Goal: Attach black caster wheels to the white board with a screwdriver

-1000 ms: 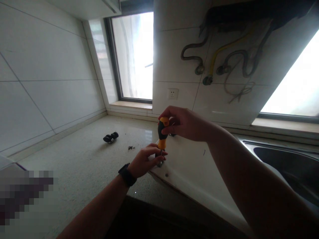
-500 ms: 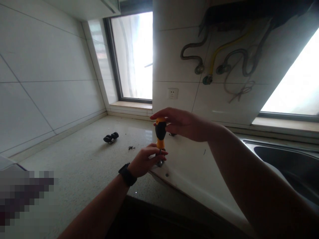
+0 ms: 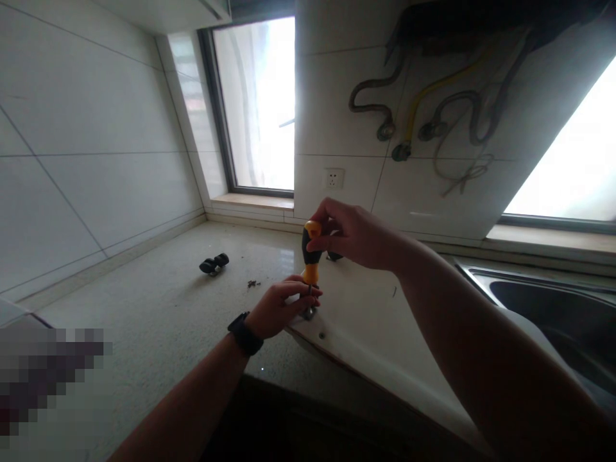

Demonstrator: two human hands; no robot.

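Observation:
My right hand (image 3: 353, 234) is closed around the yellow and black handle of a screwdriver (image 3: 312, 256), which stands nearly upright with its shaft pointing down. Below it, my left hand (image 3: 283, 305) wears a black watch, and its fingers close around a small caster (image 3: 309, 312) with a shiny metal part. This caster sits at the near left corner of a white panel (image 3: 385, 340); the fingers partly cover it and the screwdriver's tip. Another dark piece (image 3: 334, 255) shows on the panel behind my right hand.
A black twin-wheel caster (image 3: 214, 264) and a small pile of screws (image 3: 253, 283) lie on the speckled countertop (image 3: 158, 308). There is a hole (image 3: 322, 335) near the panel's edge. A steel sink (image 3: 486, 273) is at the right. Hoses (image 3: 414, 109) and a socket (image 3: 333, 178) are on the wall.
My right hand's fingers have gone from stretched over the top of the screwdriver to curled around its handle, which has turned slightly. My left hand has barely moved.

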